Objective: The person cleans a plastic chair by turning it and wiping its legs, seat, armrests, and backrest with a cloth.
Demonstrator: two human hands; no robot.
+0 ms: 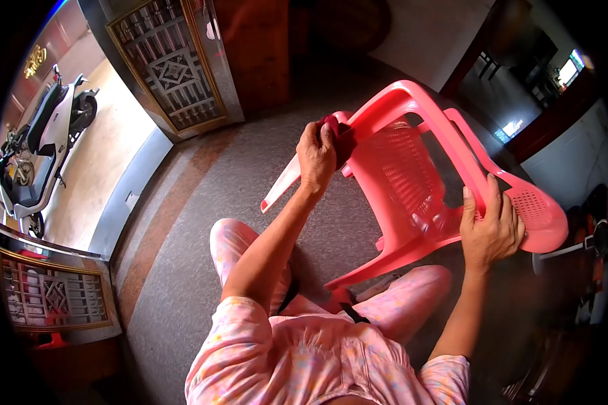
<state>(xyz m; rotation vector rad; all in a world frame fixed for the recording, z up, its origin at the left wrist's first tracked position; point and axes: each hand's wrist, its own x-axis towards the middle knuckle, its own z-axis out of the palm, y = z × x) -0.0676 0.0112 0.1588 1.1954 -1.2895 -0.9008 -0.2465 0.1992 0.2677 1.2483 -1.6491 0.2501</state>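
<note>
A pink plastic armchair (378, 202) is tipped over in front of my knees, its slotted and perforated panels showing. My left hand (315, 154) presses a dark red cloth (344, 138) against the chair near its upper left corner, fingers closed round the cloth. One chair leg slants down to the left behind my left forearm. On the right side, my right hand (491, 226) grips the chair's armrest, thumb on one side and fingers over the other. The underside of that grip is hidden.
Grey floor (182, 223) with a brown stripe surrounds me. Left, an open doorway shows a parked scooter (44, 148) outside, beside an ornate metal door panel (167, 64). Another doorway (500, 88) opens at the upper right. Dark clutter stands along the right edge.
</note>
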